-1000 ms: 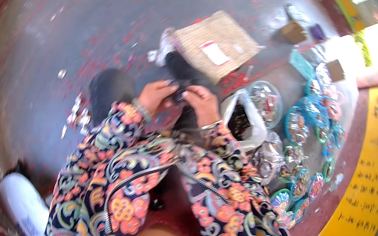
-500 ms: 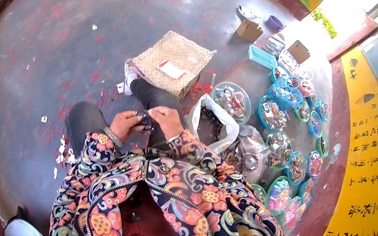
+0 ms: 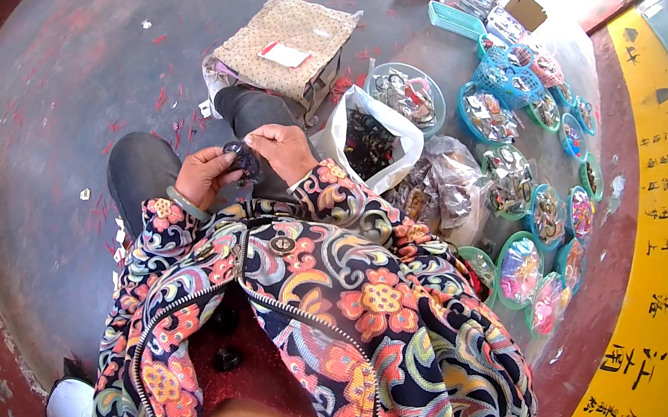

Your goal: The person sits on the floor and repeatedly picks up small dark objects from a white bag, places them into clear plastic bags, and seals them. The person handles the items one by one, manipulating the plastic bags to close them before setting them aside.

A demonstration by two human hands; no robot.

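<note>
Above my lap, my left hand (image 3: pixel 203 176) is closed round a small, dark, crumpled bundle (image 3: pixel 243 163), whose kind I cannot make out. My right hand (image 3: pixel 283 152) is closed in a pinch right beside it; what its fingertips hold, if anything, is too small to name. Just right of that hand stands an open white sack (image 3: pixel 335 132), holding many small dark pieces (image 3: pixel 369 139). In front of my knees is a box covered with beige dotted cloth (image 3: pixel 302 27), with a white and red card (image 3: pixel 285 55) on top.
Clear plastic bags of dark items (image 3: pixel 451 184) lie right of the sack. Past them are several baskets, among them a blue basket (image 3: pixel 510 81) and a clear tub (image 3: pixel 438 107), filled with small packets. White scraps (image 3: pixel 120 236) lie on the floor at my left.
The view has tilted and shifted, so the floor things sit higher in the picture. Both hands remain together at the dark bundle, which now shows more clearly between them.
</note>
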